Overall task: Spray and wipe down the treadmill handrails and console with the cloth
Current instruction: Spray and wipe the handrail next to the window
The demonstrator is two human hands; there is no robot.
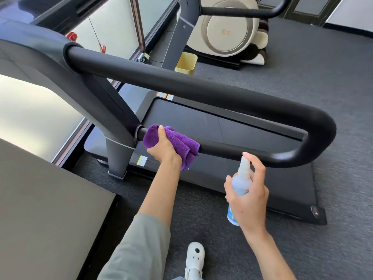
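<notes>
A black padded handrail [201, 91] loops from the treadmill's upright out to the right and bends back as a lower bar [242, 152]. My left hand [163, 146] grips a purple cloth [179, 142] wrapped round the lower bar, close to where it joins the upright. My right hand [250, 193] holds a small pale blue spray bottle [240, 182] upright just below the lower bar, with the index finger over the white nozzle. The console [24, 57] shows at the upper left, mostly out of frame.
The treadmill deck [232, 126] lies under the rail on grey carpet. A dark table top [46, 209] fills the lower left. A yellow bin [186, 62] and a cream exercise machine [230, 29] stand behind. My white shoe [194, 257] is on the carpet.
</notes>
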